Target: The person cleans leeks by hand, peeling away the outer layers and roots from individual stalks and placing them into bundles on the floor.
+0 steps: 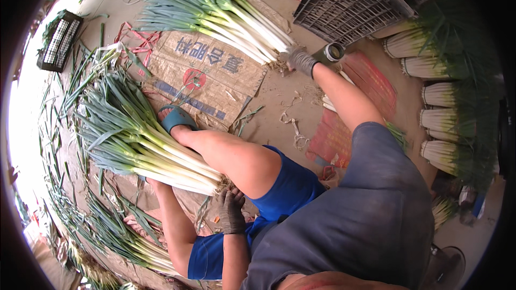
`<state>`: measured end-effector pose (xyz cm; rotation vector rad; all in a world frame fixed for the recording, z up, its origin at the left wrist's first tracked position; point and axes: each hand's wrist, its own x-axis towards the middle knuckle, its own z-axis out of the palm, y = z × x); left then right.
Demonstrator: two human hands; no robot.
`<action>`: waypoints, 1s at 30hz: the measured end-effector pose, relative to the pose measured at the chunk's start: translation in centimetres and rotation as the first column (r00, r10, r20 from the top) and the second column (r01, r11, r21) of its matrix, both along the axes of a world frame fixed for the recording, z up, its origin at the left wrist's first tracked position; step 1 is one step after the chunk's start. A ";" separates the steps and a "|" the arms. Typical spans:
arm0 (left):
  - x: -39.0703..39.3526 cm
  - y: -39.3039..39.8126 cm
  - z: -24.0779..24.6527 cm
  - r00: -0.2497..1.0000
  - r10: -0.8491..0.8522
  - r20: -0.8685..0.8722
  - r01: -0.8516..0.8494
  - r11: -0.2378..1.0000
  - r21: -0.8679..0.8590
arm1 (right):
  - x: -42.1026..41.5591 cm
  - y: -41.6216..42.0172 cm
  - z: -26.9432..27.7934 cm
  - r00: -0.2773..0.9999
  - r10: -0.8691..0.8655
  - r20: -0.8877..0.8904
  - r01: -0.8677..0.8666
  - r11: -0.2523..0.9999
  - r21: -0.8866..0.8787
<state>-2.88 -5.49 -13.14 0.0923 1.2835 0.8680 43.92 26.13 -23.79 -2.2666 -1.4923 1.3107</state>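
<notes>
A gray-brown knitted glove covers my left hand [232, 214]. Its slightly bent fingers are at the root ends of a large bundle of leeks [161, 145], which lies between my legs. My right hand [299, 61], in a similar glove, is at the root ends of a second leek pile [229, 20] at the top; its fingertips are partly hidden among the roots. The leaves of both piles point left. A printed woven sack [209, 72] lies flat, partly under the upper pile. Beside my right hand stands a dark green cylindrical container with a pale rim [333, 52].
Black plastic crates [354, 4] stand at the upper right, near tied leek bundles [439, 119]. A red woven sack [332, 135] lies beneath my right arm. More leeks [141, 245] lie at lower left, with loose leaves scattered beyond. Another crate [60, 42] is at far left.
</notes>
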 end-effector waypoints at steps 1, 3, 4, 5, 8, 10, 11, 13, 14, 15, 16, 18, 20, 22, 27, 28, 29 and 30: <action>-0.1 -0.1 0.4 0.998 -0.048 -0.028 0.049 0.999 0.007 | -1.8 -1.4 0.6 0.990 0.034 0.140 -0.031 0.999 -0.021; -0.3 -0.1 0.9 0.985 -0.150 -0.083 0.152 0.988 0.018 | -3.8 -3.2 0.2 0.921 0.178 0.346 -0.177 0.984 -0.035; -0.6 -0.3 1.0 0.988 -0.139 -0.065 0.139 0.990 -0.006 | -4.1 -3.3 0.0 0.940 0.102 0.325 -0.106 0.994 -0.006; -0.9 -0.5 0.9 0.991 -0.125 -0.047 0.123 0.992 -0.031 | -4.4 -3.3 0.0 0.953 0.028 0.302 -0.036 0.999 0.022; -1.7 -2.0 0.9 0.995 -0.086 -0.054 0.079 0.990 -0.118 | -4.9 -2.4 -0.8 0.928 -0.097 0.359 0.059 0.992 0.114; -2.4 -2.8 0.4 0.997 -0.040 -0.068 0.028 0.985 -0.168 | -3.9 0.7 0.2 0.946 -0.105 0.306 0.117 0.993 -0.021; -2.9 -3.3 0.0 0.997 -0.010 -0.077 -0.005 0.981 -0.194 | -4.2 1.4 1.2 0.907 -0.119 0.405 0.127 0.992 0.007; -3.9 -4.2 -0.7 0.997 0.017 -0.077 -0.030 0.985 -0.172 | -5.1 1.6 3.4 0.795 -0.149 0.587 0.141 0.988 0.060; -3.8 -4.2 -0.6 0.995 0.024 -0.098 -0.043 0.981 -0.189 | -4.5 1.8 2.0 0.809 -0.210 0.549 0.224 0.974 0.042; -3.9 -4.3 -0.6 0.993 0.024 -0.117 -0.048 0.977 -0.208 | -3.6 1.9 1.0 0.853 -0.238 0.465 0.263 0.965 0.010; -4.2 -4.3 -1.4 0.997 0.006 -0.079 -0.022 0.977 -0.212 | -3.3 1.9 -0.1 0.873 -0.232 0.430 0.262 0.965 -0.013; -3.9 -4.3 -2.1 0.997 0.017 -0.075 -0.034 0.972 -0.231 | -4.3 2.0 -1.4 0.883 -0.177 0.434 0.221 0.974 -0.053; -3.7 -4.3 -2.5 0.998 0.009 -0.067 -0.025 0.968 -0.249 | -5.4 1.8 -1.9 0.862 -0.105 0.496 0.135 0.991 -0.025; -3.8 -4.4 -3.0 0.998 0.014 -0.062 -0.030 0.966 -0.257 | -5.8 1.8 -3.1 0.864 -0.079 0.498 0.061 0.997 0.053; -4.1 -1.6 1.7 0.983 0.065 -0.174 -0.084 0.991 -0.104 | -2.0 5.4 -9.9 0.821 0.103 0.561 -0.233 0.959 0.164; -4.1 -1.4 3.2 0.973 0.063 -0.221 -0.086 0.992 -0.097 | -1.5 5.1 -9.8 0.822 0.150 0.549 -0.274 0.950 0.150; -5.0 -1.7 5.3 0.957 0.061 -0.284 -0.095 0.990 -0.107 | -1.5 4.7 -10.4 0.833 0.190 0.520 -0.311 0.937 0.156; -5.7 0.1 7.8 0.953 0.055 -0.297 -0.069 0.997 -0.035 | -0.6 5.2 -10.8 0.846 0.180 0.502 -0.304 0.936 0.177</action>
